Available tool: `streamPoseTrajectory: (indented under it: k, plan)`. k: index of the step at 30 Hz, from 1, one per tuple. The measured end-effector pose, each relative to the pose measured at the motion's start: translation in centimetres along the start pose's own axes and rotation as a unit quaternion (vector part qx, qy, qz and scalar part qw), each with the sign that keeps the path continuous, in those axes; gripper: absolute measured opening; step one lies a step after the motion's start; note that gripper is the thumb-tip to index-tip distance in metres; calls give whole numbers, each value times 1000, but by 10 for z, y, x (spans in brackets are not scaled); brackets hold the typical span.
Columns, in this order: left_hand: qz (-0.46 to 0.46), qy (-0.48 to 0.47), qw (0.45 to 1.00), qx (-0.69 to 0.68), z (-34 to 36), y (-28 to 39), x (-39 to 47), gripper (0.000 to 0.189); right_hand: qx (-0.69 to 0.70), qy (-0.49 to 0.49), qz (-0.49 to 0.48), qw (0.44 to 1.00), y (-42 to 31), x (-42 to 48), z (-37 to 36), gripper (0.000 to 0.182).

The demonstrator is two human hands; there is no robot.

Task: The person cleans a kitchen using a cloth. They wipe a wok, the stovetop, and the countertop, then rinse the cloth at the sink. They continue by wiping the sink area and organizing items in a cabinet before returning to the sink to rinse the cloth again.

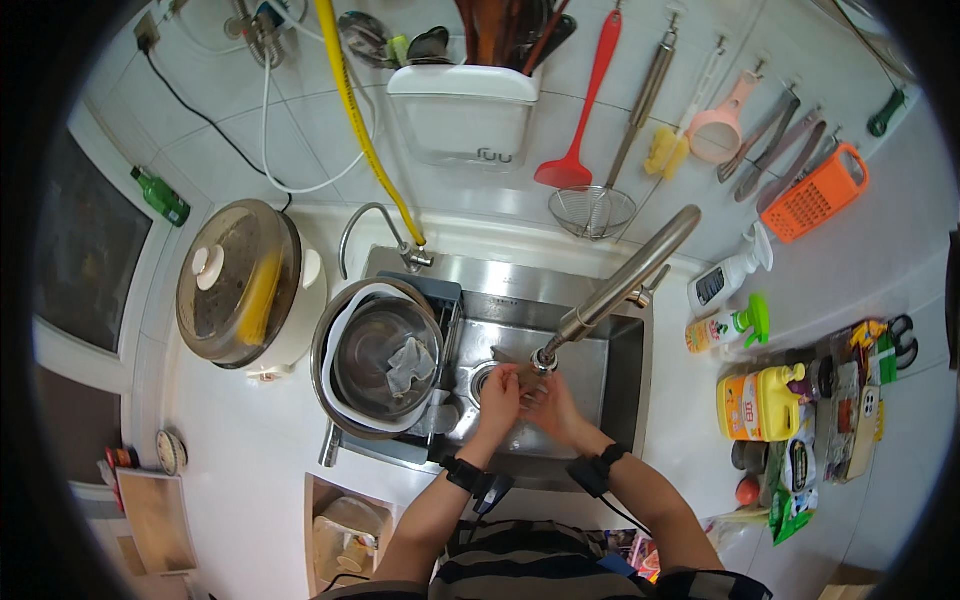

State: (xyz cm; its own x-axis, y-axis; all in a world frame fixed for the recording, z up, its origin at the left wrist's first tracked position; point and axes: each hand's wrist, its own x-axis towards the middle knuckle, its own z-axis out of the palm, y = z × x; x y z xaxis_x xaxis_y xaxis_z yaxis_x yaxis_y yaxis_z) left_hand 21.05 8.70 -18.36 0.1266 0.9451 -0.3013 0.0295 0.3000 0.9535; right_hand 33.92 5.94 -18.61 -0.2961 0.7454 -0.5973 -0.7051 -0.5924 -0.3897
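Note:
My left hand (499, 397) and my right hand (559, 412) meet over the stainless steel sink (592, 360), right under the faucet spout (545, 360). Between their fingers is a small brown thing (531, 376), too blurred and covered to name. Each wrist wears a black strap with a small device. Left of my hands, a glass bowl (364, 349) holds a crumpled pale cloth-like piece (410, 367). This bowl sits inside a white basin (334, 382), which is nested in a larger metal bowl (321, 352) on a grey rack (442, 289).
A lidded electric pot (240, 285) stands left of the sink. On the right counter are spray bottles (727, 326) and a yellow jug (757, 405). A red spatula (581, 142) and wire strainer (592, 210) hang behind. The tall faucet (630, 270) leans over the basin.

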Motion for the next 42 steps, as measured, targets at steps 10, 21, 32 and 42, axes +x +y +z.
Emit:
streamPoseTrajectory:
  k: [10,21,32,42]
  plan:
    - [-107,-53,992,29,-30,-76,-10,31,-223,243,-151,932,9,56,-10,31]
    - [-300,13,856,-422,40,-94,28,48,-540,137,-283,781,31,36,-31,29]
    - [-265,3,839,-475,45,-97,34,30,-698,54,-238,673,6,-23,5,26]
    - [-347,23,820,-454,34,-104,12,45,-825,104,-209,515,7,15,-13,29]
